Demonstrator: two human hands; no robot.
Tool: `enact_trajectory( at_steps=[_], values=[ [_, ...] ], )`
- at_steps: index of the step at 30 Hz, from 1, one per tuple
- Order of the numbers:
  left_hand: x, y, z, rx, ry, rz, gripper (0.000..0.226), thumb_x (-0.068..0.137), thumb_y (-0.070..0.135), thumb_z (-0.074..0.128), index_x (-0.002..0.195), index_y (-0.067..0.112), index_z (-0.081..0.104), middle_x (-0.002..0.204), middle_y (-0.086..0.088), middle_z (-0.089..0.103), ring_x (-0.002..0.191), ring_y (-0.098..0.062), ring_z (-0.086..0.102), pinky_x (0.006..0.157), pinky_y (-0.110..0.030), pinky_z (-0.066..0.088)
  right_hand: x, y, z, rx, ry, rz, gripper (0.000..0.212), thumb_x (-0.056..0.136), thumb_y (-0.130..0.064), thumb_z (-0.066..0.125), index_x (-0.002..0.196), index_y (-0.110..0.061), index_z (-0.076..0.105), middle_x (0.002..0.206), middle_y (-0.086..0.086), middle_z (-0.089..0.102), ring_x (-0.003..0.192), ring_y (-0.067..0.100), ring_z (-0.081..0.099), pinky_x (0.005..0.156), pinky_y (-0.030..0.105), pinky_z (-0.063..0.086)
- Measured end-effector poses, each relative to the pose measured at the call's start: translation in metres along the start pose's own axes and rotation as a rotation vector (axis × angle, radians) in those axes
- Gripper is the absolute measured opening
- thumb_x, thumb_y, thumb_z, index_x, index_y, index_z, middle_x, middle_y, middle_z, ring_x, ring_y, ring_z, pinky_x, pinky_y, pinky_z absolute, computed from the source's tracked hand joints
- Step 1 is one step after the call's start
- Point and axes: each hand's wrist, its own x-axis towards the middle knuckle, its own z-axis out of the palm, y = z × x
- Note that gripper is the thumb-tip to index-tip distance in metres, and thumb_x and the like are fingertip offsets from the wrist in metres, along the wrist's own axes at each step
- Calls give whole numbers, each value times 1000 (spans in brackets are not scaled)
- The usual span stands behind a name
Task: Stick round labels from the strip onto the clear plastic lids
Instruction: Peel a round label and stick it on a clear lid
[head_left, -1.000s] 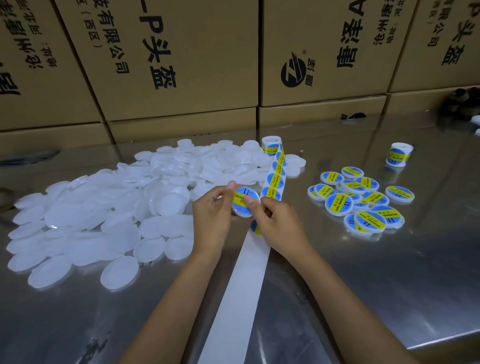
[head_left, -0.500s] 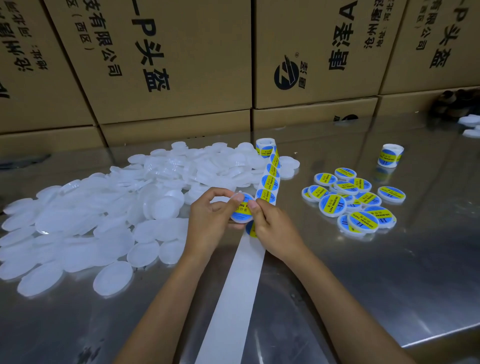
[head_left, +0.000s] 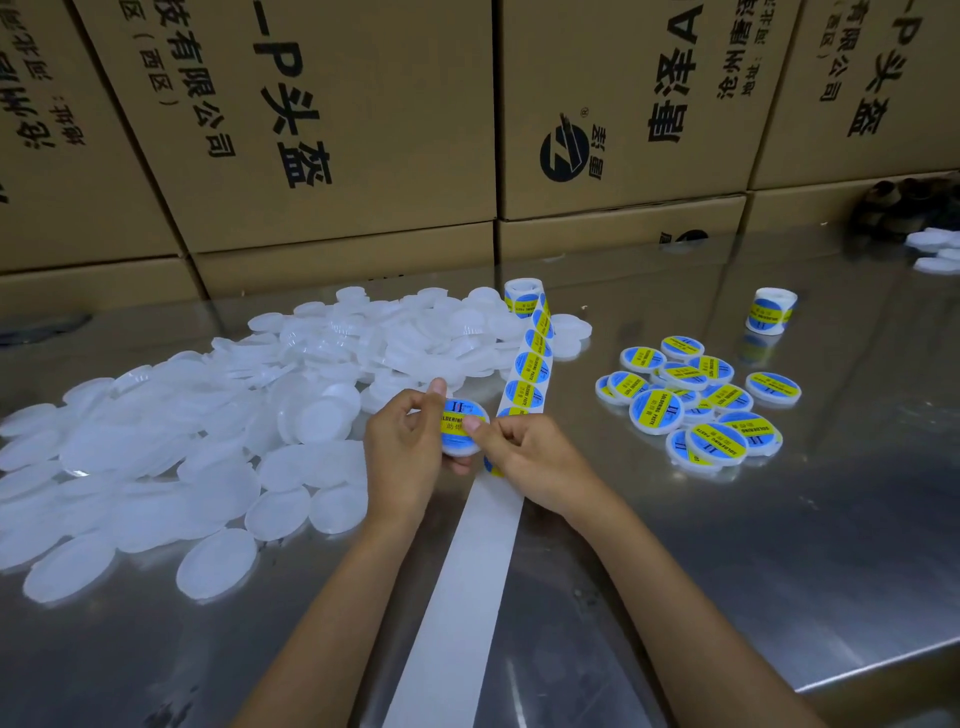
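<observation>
The left hand grips a clear lid by its edge, tilting its face up, probably so the right hand can smooth the blue-and-yellow label down with thumb and fingertip pinched on it. Just beside them the strip runs back to its roll, bare backing trailing toward the person. Unlabelled lids are heaped left on the surface, finished lids right, keeping them apart.

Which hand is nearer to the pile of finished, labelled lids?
Right. The right hand is between the lid being labelled and the labelled pile; the left hand sits farther away, beyond that lid.
</observation>
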Motion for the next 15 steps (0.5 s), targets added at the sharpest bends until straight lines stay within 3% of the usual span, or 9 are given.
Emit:
enact_trajectory(
  at_steps=[3, 5, 8, 12, 15],
  values=[
    [-1, 0, 2, -37, -129, -53, 17, 98, 25, 65, 91, 9, 64, 74, -6, 75, 58, -19, 70, 51, -26, 55, 2, 2, -4, -25, 59, 33, 53, 100, -37, 54, 66, 4, 52, 61, 8, 38, 44, 7, 27, 45, 19, 24],
    [-3, 2, 4, -95, -236, -84, 10, 98, 15, 63, 107, 9, 64, 85, -10, 75, 62, -18, 70, 53, -30, 58, 4, 5, -4, -42, 126, 43, 54, 100, -36, 54, 72, 9, 53, 59, 7, 40, 46, 9, 30, 47, 22, 26],
    [-5, 4, 6, -117, -373, -80, 35, 96, 3, 63, 129, 15, 59, 106, -3, 73, 80, -8, 71, 64, -26, 59, 7, 8, -7, -62, 228, 64, 49, 100, -36, 54, 65, -3, 52, 50, -2, 43, 49, 10, 36, 53, 27, 32],
    [-11, 5, 10, -112, -495, -78, 68, 91, -3, 68, 143, 30, 42, 110, -7, 71, 85, -11, 70, 71, -22, 58, 12, 10, -10, 19, 344, 113, 51, 100, -37, 54, 75, 7, 63, 67, 22, 62, 57, 12, 48, 59, 27, 40],
    [-13, 5, 14, -32, -460, -60, 66, 90, -1, 70, 146, 23, 43, 107, -14, 69, 77, -14, 65, 65, -21, 56, 15, 13, -23, 250, 497, 190, 42, 101, -35, 54, 73, -7, 68, 57, 1, 63, 46, 5, 49, 53, 22, 40]
  ],
)
